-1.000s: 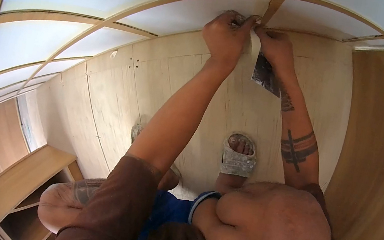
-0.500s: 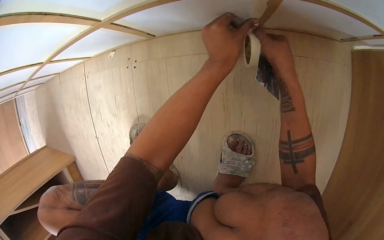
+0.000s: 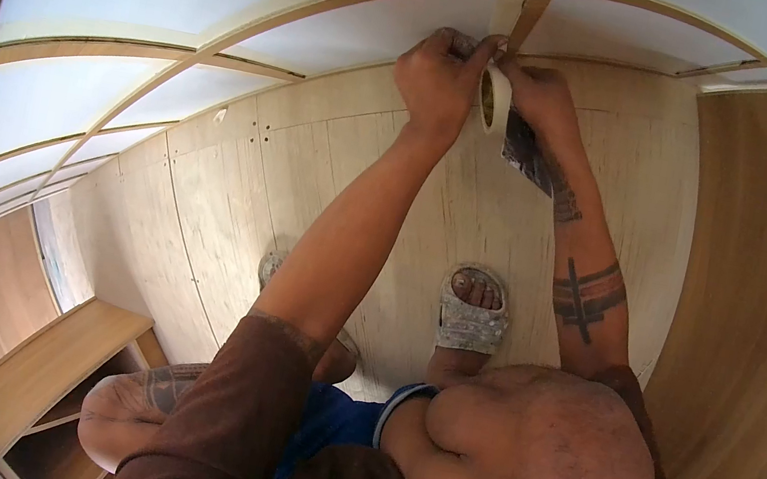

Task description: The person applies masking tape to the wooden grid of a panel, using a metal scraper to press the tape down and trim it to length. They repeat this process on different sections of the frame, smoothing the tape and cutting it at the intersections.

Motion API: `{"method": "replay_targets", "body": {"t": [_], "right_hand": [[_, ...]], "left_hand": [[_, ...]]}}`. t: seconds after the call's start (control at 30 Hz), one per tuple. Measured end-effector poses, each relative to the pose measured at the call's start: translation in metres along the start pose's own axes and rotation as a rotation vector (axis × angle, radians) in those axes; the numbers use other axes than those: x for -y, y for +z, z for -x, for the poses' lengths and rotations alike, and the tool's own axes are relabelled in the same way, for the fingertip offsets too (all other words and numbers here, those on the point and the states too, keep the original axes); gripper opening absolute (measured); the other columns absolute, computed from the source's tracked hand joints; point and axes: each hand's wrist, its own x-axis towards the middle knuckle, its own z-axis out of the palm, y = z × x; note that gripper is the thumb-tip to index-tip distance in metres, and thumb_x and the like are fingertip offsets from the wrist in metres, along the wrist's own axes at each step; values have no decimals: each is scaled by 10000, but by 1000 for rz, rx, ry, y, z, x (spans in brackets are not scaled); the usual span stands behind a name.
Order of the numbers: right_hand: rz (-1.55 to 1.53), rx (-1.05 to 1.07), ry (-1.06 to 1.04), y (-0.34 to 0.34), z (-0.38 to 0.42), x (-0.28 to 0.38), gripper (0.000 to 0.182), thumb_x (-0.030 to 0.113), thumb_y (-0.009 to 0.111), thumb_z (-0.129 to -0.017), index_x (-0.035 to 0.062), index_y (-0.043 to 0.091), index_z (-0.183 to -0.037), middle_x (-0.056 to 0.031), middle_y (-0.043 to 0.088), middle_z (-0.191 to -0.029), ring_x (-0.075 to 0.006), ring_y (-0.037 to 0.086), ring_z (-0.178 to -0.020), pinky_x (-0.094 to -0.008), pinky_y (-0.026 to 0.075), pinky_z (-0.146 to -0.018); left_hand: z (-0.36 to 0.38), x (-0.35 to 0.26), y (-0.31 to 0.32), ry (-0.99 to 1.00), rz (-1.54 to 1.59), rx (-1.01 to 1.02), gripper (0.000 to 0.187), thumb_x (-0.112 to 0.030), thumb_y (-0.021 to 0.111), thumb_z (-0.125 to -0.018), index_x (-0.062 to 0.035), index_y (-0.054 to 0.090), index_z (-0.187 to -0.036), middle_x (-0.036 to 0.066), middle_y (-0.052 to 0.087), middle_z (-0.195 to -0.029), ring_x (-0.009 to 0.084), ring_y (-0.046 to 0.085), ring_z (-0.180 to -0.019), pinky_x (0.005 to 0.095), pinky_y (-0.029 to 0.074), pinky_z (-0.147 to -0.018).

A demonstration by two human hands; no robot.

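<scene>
Tape roll (image 3: 502,103) now shows its open ring; 1 s ago just a pale sliver showed betw. the hands. Hands + roll also sit slightly farther L in view than 0.5 s ago, tho the wood strip behind has shifted L as well. Roll hangs approx. upright betw. both hands, top edge at the fingertips, just in front of the foot of the vert. wood strip (image 3: 530,20) on the white wall panel (image 3: 407,36).

L hand (image 3: 435,81): fingers curled in, thumb & forefinger tips together, pinching at roll's top; exact bit betw. the tips too small to tell. R hand (image 3: 542,101): fingers bent & closed, tips meeting L hand's at same spot. Dark flat plate (image 3: 525,152) w/ pale smears sticks out below R palm, gripped there, beside the roll; exact finger hold hidden.

Below: pale plywood floor (image 3: 421,195) w/ seams & dark screw holes. R foot in a white-smeared slipper (image 3: 473,326), other slipper partly behind L forearm. Brown wood board (image 3: 762,283) on R side; low wood shelf unit (image 3: 77,346) far L.
</scene>
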Motion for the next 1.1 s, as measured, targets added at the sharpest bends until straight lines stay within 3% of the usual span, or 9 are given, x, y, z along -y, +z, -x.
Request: {"method": "replay_targets", "body": {"t": [0.43, 0.6, 1.0, 1.1], "right_hand": [[-14, -12, -24, 1, -6, 0, 629, 557, 684, -944, -51, 766, -1080, -232, 780, -969, -324, 762, -945, -416, 554, -878], [-8, -10, -22, 1, -6, 2, 621, 552, 680, -949, -51, 768, -1071, -236, 780, -984, -322, 760, -952, -421, 552, -884], [9, -37, -55, 0, 2, 6, 574, 512, 660, -964, -47, 762, -1039, -272, 769, -993, -367, 767, -998, -438, 558, -881], [-53, -54, -159, 3, -4, -2, 578, 523, 666, -956, -41, 771, -1034, -265, 774, -978, -377, 768, -990, -438, 561, -883]], "left_hand": [[-1, 0, 5, -31, 17, -17, 431, -401, 932, -787, 0, 780, -744, 128, 719, -633, 220, 651, -511, 357, 528, -565], [-2, -1, 5, -53, -27, -1, 434, -423, 925, -788, -13, 789, -744, 132, 726, -644, 258, 671, -523, 371, 533, -573], [-4, -7, 2, -70, -28, 7, 501, -470, 920, -773, 6, 771, -727, 146, 709, -626, 272, 656, -512, 387, 539, -579], [-3, -6, 3, -81, -5, 2, 510, -475, 917, -774, 5, 759, -710, 147, 702, -618, 274, 646, -508, 387, 539, -579]]}}
